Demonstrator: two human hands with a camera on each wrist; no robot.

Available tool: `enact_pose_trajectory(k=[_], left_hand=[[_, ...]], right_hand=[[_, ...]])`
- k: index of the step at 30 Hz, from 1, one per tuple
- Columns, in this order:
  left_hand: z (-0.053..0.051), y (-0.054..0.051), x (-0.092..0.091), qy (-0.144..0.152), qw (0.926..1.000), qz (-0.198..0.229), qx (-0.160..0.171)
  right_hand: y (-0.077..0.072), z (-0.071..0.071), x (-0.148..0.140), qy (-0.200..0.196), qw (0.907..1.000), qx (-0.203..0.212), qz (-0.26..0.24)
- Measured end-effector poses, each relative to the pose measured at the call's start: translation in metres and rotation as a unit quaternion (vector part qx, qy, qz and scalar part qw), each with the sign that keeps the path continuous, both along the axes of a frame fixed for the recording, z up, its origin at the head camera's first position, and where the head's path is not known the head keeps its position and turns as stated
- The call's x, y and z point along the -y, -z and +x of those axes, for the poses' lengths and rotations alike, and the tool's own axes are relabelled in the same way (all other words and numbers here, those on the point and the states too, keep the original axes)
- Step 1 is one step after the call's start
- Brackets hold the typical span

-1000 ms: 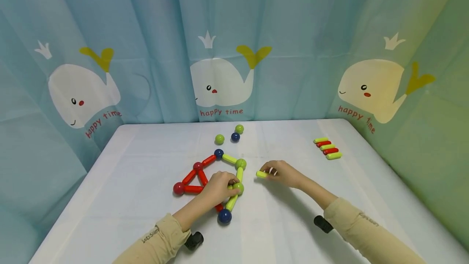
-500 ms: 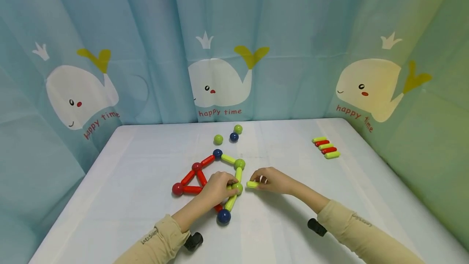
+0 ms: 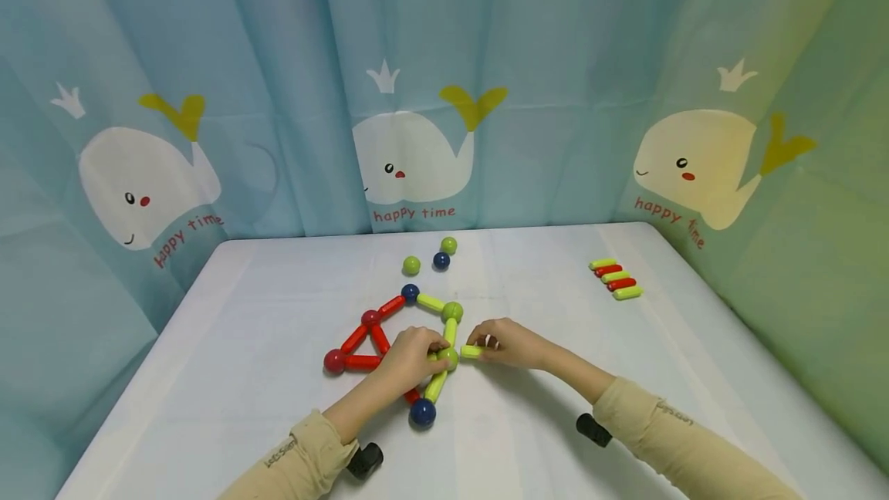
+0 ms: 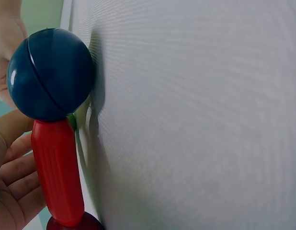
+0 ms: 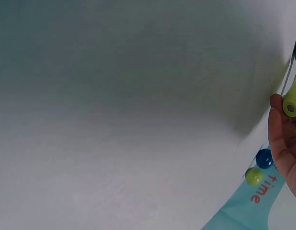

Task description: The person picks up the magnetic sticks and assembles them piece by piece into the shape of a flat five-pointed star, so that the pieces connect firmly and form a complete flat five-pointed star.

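Observation:
My left hand (image 3: 408, 359) reaches over a flat frame of magnetic sticks and balls and pinches its green ball (image 3: 453, 359) at the right corner. Red sticks (image 3: 361, 363) and red balls (image 3: 335, 362) form the frame's left part; yellow-green sticks (image 3: 436, 386) form the right. The left forearm hides some of its middle. My right hand (image 3: 512, 344) pinches a loose yellow-green magnetic stick (image 3: 471, 352), its free end just right of that green ball, with a small gap. In the left wrist view, a blue ball (image 4: 52, 74) and a red stick (image 4: 57, 172) stand before the left hand (image 4: 16, 182).
Behind the frame lie two loose green balls (image 3: 411, 265) and a blue ball (image 3: 441, 261). Several red and yellow-green sticks (image 3: 616, 278) lie in a row at the back right of the white table (image 3: 542, 276). A whale-print curtain (image 3: 556, 160) surrounds the table.
My right hand has moved left and slightly nearer me, bringing the yellow-green magnetic stick close to the green ball. The left hand keeps its hold on the ball.

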State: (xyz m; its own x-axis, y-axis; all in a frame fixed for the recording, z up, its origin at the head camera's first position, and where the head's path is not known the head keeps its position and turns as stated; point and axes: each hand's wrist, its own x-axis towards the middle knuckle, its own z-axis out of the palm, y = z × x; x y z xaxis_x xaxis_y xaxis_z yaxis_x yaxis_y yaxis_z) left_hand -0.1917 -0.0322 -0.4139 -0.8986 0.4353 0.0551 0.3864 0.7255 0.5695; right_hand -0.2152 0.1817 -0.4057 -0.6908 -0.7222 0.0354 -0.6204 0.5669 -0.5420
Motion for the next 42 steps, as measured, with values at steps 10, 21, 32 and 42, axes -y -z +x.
enact_pose_trajectory(k=[10, 21, 32, 42], left_hand=[[0.001, 0.001, -0.001, 0.008, 1.0000, 0.002, -0.001], [0.001, 0.000, 0.000, 0.010, 0.9999, 0.004, -0.001], [0.000, 0.000, 0.001, 0.003, 1.0000, 0.005, 0.004], [0.000, -0.001, 0.001, 0.001, 1.0000, 0.002, 0.005]], right_hand=[[0.001, 0.001, 0.002, -0.002, 0.9999, -0.001, -0.012], [-0.001, 0.000, -0.001, -0.017, 0.9994, 0.025, -0.018], [-0.001, -0.006, 0.003, -0.013, 0.9997, 0.017, -0.011], [0.000, -0.011, 0.005, -0.014, 0.9998, 0.017, -0.001]])
